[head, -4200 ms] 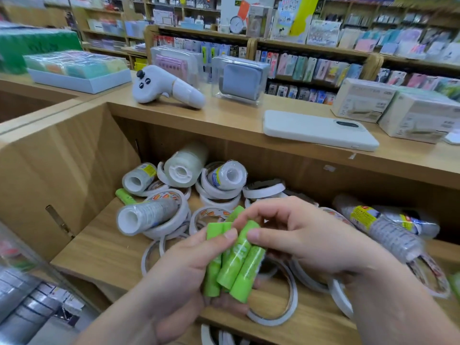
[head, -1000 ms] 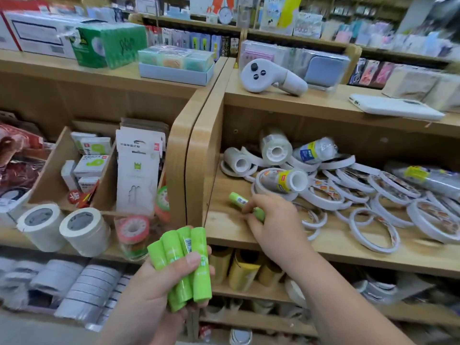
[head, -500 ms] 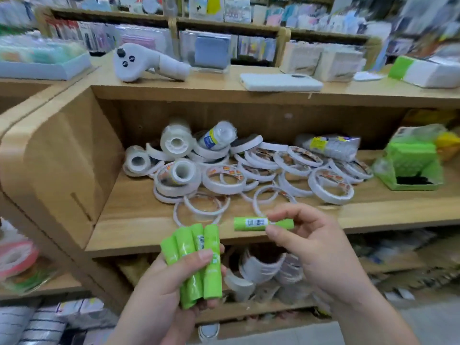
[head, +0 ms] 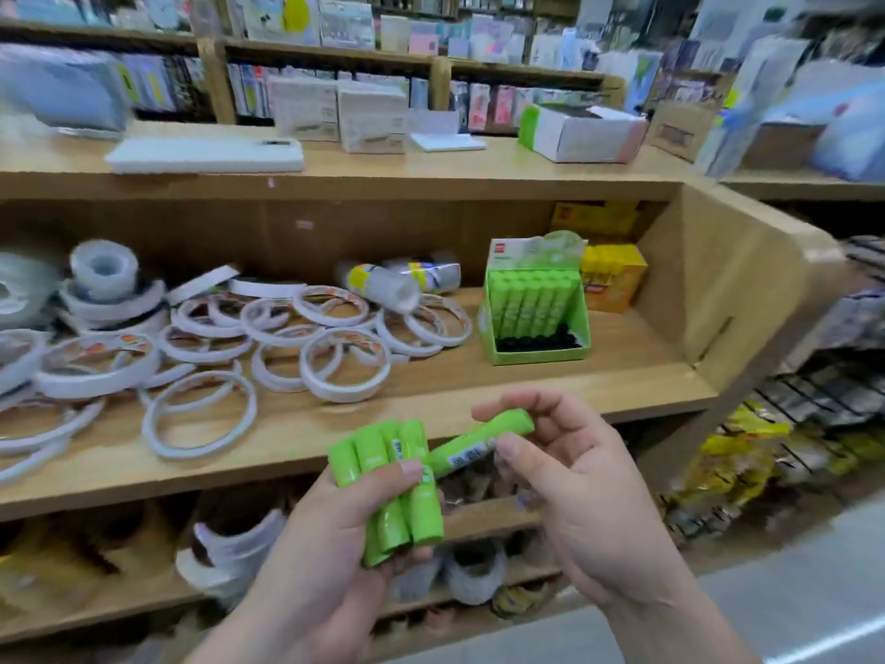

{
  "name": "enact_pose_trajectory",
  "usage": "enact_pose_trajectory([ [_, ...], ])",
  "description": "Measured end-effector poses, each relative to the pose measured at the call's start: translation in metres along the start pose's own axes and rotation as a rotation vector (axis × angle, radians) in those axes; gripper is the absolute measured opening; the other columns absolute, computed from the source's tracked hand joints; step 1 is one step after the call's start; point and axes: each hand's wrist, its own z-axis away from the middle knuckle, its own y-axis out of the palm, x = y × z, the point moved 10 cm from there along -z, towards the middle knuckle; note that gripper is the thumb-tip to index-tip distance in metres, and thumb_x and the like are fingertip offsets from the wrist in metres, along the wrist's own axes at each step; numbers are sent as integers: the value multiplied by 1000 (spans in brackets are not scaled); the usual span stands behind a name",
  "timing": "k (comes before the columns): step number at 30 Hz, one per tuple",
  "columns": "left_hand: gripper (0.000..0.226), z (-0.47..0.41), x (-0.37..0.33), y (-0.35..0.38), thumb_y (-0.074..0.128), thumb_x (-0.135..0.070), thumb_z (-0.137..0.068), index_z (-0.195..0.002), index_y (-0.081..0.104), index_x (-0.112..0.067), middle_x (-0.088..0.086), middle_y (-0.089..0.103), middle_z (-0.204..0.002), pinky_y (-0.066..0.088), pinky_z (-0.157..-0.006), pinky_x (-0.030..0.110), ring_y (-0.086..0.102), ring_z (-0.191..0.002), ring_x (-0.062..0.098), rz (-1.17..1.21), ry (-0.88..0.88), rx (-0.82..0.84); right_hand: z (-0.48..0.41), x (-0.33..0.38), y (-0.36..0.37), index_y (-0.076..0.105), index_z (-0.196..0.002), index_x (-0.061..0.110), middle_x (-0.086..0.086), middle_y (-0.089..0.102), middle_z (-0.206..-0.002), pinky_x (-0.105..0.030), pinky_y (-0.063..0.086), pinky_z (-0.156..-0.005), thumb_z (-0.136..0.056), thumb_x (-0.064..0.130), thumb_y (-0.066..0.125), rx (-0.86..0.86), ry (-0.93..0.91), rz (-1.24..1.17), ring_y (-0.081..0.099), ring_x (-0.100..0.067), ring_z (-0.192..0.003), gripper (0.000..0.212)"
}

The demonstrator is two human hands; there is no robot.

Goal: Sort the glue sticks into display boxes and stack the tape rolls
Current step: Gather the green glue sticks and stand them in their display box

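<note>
Four bright green glue sticks (head: 395, 491) stood bunched in the left hand (head: 325, 548), its fingers wrapped round them, in front of the green display box (head: 536, 358). The right hand (head: 579, 500) pinched a fifth stick (head: 479, 444), barcode-labelled and slanted, nearer the box. White tape rolls (head: 342, 364) lay scattered left of it.

Bright, even shop light from overhead, with soft shadows under the wooden shelf (head: 527, 393). Motion blur smears the background racks (head: 335, 64) and the tape rolls (head: 112, 301) at the left edge. Wide-angle bending bows the shelf lines outward. A pale glare streak crosses the floor (head: 814, 630) at lower right
</note>
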Motion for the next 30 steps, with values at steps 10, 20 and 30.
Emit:
enact_pose_trajectory([
  [10,53,-46,4,78,76,-19,-53,-104,63,-16,9,70,-77,44,-46,29,63,-66,22,-78,74,-7,-40,11,-90,78,-94,21,-1,71,-77,-21,53,-66,-73,28,74,-269,-58,17,63,-11,-71,22],
  [20,55,-124,-7,118,82,-4,-51,-102,66,-15,11,70,-75,45,-42,29,67,-59,18,-92,74,86,-112,40,-159,75,-95,8,-7,78,-88,-20,56,-74,-77,-2,78,-378,-123,152,72,-13,-82,21],
  [30,25,-175,-36,109,76,-1,-77,-98,70,-14,8,77,-82,55,-61,37,72,-68,21,-210,218,-43,-178,55,-178,77,-91,17,3,78,-88,-15,53,-74,-79,-4,78,-237,-218,448,71,-6,-83,24],
])
